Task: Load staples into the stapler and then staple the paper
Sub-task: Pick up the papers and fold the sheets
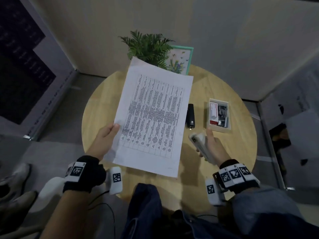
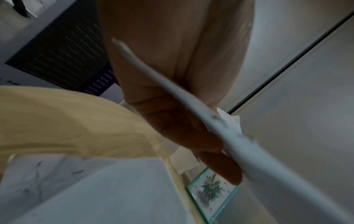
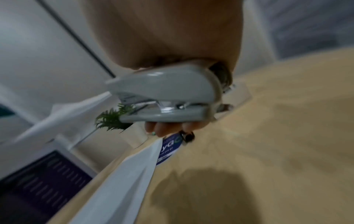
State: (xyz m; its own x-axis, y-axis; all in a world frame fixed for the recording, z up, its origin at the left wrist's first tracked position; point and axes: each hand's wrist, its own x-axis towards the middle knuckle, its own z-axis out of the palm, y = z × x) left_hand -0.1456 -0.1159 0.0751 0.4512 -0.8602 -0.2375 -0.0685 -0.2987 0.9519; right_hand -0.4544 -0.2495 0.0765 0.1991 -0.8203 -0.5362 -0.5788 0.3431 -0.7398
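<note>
paper [image 1: 153,118] print blurred; box [image 1: 218,116] contents unclear

two hands (left hand [image 1: 104,137], right hand [image 1: 212,144]), one stapler [image 1: 199,145], one paper [image 1: 153,116], one black device [image 1: 190,115], one box [image 1: 218,128] of staples, one plant [image 1: 148,47], one framed picture [image 1: 181,61], one round table [image 1: 215,87]

White paper [image 1: 155,116] with black printed table, grey stapler [image 3: 168,97], light wooden table [image 1: 215,94].

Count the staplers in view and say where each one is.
2. A grey stapler is held in the right hand, above the table. A black stapler lies on the table between the paper and the box. The paper may hide more.
</note>
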